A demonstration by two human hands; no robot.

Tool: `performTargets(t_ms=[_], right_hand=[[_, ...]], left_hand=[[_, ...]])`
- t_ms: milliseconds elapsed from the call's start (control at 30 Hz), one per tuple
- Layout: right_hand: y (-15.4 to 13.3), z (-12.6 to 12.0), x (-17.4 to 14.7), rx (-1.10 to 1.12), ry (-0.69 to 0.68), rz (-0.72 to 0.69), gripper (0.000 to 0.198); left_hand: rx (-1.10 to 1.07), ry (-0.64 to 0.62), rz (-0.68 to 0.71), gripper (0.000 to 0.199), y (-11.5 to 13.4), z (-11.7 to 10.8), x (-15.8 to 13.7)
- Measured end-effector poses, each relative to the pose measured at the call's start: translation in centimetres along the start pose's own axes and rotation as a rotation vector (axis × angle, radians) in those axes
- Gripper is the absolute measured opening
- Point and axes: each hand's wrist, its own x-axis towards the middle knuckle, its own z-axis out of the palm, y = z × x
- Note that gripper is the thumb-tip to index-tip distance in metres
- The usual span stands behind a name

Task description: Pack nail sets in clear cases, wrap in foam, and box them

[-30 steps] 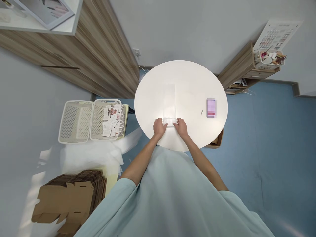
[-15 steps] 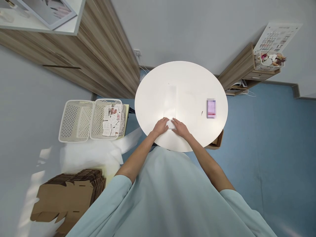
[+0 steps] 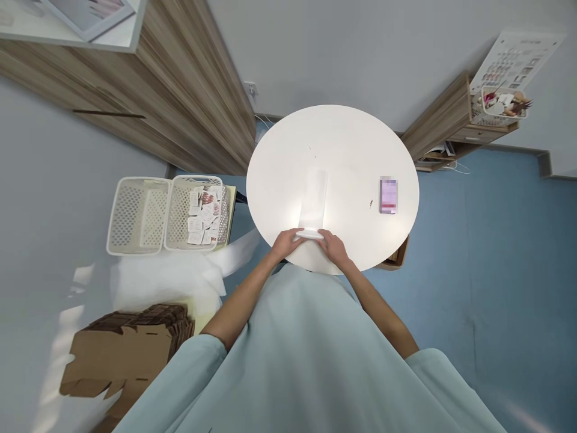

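A strip of thin white translucent wrapping sheet (image 3: 314, 198) lies lengthwise on the white oval table (image 3: 360, 144). Its near end is gathered into a flat white folded bundle (image 3: 310, 235), which appears slightly raised. My left hand (image 3: 285, 243) pinches the bundle's left end between thumb and fingers. At the right end, my right hand (image 3: 334, 247) grips it the same way. Whatever lies inside the bundle is hidden by the white layers.
A blurred purple-pink rectangular item (image 3: 388, 195) lies at the table's right. To the left stand two white baskets, one bare (image 3: 118, 210) and one holding printed packets (image 3: 202, 219). White sheeting (image 3: 166, 279) and flat brown cardboard boxes (image 3: 121, 358) are nearer me.
A printed white packet that showed between my hands is now covered by the sheet's near end. My hands have moved slightly toward me and grip the bundle's ends.
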Motion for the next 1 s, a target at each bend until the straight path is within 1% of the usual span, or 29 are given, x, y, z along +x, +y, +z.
performTargets(t_ms=[100, 200, 333, 467, 567, 633, 667, 700, 733, 767, 800, 867, 900, 933, 1000], right_hand=[[0.0, -0.5, 1.6, 0.034, 0.002, 0.106, 0.04], [0.1, -0.6, 2.9, 0.09, 0.037, 0.159, 0.033], [0.1, -0.3, 4.2, 0.201, 0.099, 0.231, 0.023], [0.2, -0.1, 5.1, 0.272, 0.125, 0.331, 0.017], [0.4, -0.2, 5.5, 0.296, 0.136, 0.396, 0.017], [0.3, -0.3, 5.6, 0.26, 0.15, 0.403, 0.023], [0.2, -0.5, 5.8, 0.213, 0.162, 0.387, 0.027], [0.0, -0.7, 5.9, 0.149, 0.174, 0.352, 0.032], [-0.1, -1.0, 6.1, 0.074, 0.181, 0.297, 0.036], [-0.3, -1.3, 6.4, 0.001, 0.178, 0.227, 0.04], [-0.4, -1.6, 6.7, -0.061, 0.157, 0.147, 0.042], [-0.5, -2.1, 7.3, -0.132, 0.063, 0.006, 0.047], [-0.4, -2.3, 7.5, -0.145, 0.005, -0.038, 0.051], [-0.2, -2.5, 7.6, -0.15, -0.048, -0.065, 0.056], [0.2, -2.4, 7.3, -0.151, -0.111, -0.084, 0.066]], left_hand=[[0.047, 0.014, -0.096, 0.041, 0.8, -0.8, 1.3], [0.076, 0.042, -0.159, 0.04, 1.5, -1.0, 2.3], [0.028, 0.084, -0.216, 0.034, 2.1, -0.9, 3.2], [-0.007, 0.072, -0.269, 0.032, 2.5, -0.8, 3.7], [0.025, 0.068, -0.316, 0.028, 3.1, -0.6, 3.9], [0.063, 0.085, -0.352, 0.021, 3.5, -0.4, 4.2], [0.095, 0.111, -0.36, 0.017, 3.7, -0.4, 4.4], [0.137, 0.148, -0.344, 0.019, 4.0, -0.3, 4.6], [0.188, 0.186, -0.299, 0.029, 4.2, -0.3, 4.9], [0.243, 0.212, -0.223, 0.04, 4.4, -0.3, 5.2], [0.294, 0.211, -0.127, 0.048, 4.5, -0.3, 5.6], [0.351, 0.118, 0.048, 0.055, 4.6, -0.4, 6.3], [0.355, 0.056, 0.101, 0.056, 4.5, -0.3, 6.5], [0.347, 0.005, 0.126, 0.056, 4.3, -0.3, 6.7], [0.31, -0.039, 0.137, 0.055, 3.7, -0.1, 6.5]])
